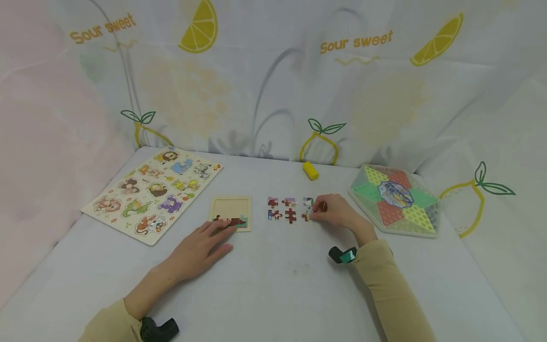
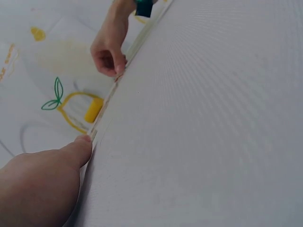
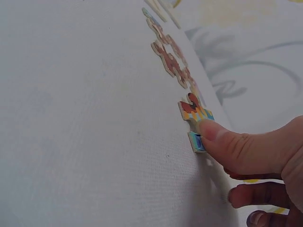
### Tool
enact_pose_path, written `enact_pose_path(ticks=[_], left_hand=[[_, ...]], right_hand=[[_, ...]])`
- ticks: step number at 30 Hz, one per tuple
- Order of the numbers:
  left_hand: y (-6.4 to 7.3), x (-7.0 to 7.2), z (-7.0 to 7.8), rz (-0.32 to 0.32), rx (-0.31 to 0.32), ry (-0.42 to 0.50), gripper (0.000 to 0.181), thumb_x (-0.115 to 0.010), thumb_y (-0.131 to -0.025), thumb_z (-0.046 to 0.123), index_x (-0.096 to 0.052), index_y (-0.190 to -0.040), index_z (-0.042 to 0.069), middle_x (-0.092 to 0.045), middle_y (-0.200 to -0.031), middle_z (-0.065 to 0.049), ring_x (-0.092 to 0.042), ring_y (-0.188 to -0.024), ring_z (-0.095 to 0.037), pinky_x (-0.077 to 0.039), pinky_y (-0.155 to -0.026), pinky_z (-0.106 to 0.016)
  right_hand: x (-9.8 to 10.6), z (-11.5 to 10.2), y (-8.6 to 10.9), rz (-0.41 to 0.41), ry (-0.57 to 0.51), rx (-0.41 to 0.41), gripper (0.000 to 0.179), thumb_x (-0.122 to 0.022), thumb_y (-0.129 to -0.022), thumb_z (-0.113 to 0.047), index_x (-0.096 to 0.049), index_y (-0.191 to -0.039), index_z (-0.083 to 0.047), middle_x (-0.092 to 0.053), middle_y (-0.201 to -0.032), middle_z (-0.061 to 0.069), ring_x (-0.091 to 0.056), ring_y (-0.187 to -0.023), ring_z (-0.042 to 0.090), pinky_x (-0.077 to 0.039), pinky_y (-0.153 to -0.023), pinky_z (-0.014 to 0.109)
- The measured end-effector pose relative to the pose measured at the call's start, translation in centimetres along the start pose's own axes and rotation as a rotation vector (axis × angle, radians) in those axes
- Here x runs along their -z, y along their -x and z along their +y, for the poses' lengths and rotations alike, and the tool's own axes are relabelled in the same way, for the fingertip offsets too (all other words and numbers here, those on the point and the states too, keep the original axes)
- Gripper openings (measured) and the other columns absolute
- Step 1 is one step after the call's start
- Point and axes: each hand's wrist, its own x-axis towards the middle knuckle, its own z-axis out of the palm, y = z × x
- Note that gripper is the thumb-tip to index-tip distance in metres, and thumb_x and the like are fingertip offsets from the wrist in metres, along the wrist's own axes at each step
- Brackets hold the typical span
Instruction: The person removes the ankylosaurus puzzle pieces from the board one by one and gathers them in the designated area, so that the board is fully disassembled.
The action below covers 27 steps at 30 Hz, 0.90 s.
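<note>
My left hand (image 1: 194, 249) lies with fingers extended over the lower edge of a small square wooden puzzle tray (image 1: 249, 209). Brown and green puzzle pieces (image 1: 239, 222) fill the tray's bottom row, partly covered by the fingers. To the right, several loose jigsaw pieces lie in two rows, including a dark red one (image 1: 290, 216). At the right end of the lower row, my right hand (image 1: 337, 212) pinches a blue-edged puzzle piece (image 3: 195, 142) with curled fingers, the thumb on top of it. An orange-and-red piece (image 3: 191, 109) lies right beside the thumb.
A large animal puzzle board (image 1: 143, 202) lies at the left. A hexagonal board game box (image 1: 391, 218) stands at the right, close to the right forearm. Behind the loose pieces is a yellow block (image 1: 310, 171). A printed curtain (image 1: 273, 85) hangs along the table's back edge.
</note>
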Motion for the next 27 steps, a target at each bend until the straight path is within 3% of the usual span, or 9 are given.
enact_pose_path(ticks=[10,21,27], left_hand=[[0.09,-0.02,-0.08,0.001,-0.001,0.008,0.049,-0.054,-0.103,0.041,-0.052,-0.147,0.021,-0.049,-0.148,-0.008,-0.044,-0.139,-0.036,-0.04,-0.111,-0.055],[0.01,0.05,-0.04,-0.031,0.03,0.023,0.053,-0.052,-0.103,0.046,-0.049,-0.149,0.021,-0.047,-0.151,-0.006,-0.041,-0.142,-0.034,-0.036,-0.114,-0.054],[0.01,-0.04,-0.03,-0.008,0.035,0.041,0.054,-0.052,-0.103,0.047,-0.05,-0.148,0.017,-0.048,-0.15,-0.004,-0.044,-0.14,-0.031,-0.04,-0.112,-0.052]], right_hand=[[-0.66,0.02,-0.41,0.011,-0.001,-0.029,0.015,-0.08,-0.087,-0.021,-0.068,-0.089,-0.011,-0.059,-0.078,0.0,-0.051,-0.076,0.018,-0.042,-0.068,0.028],[-0.34,0.44,-0.22,0.01,0.005,0.019,0.016,-0.078,-0.088,-0.023,-0.072,-0.092,-0.009,-0.062,-0.078,0.0,-0.05,-0.075,0.016,-0.042,-0.069,0.028],[-0.09,0.61,-0.13,-0.008,-0.009,0.031,0.021,-0.083,-0.083,-0.024,-0.073,-0.095,-0.009,-0.061,-0.076,0.0,-0.051,-0.071,0.014,-0.043,-0.066,0.028]])
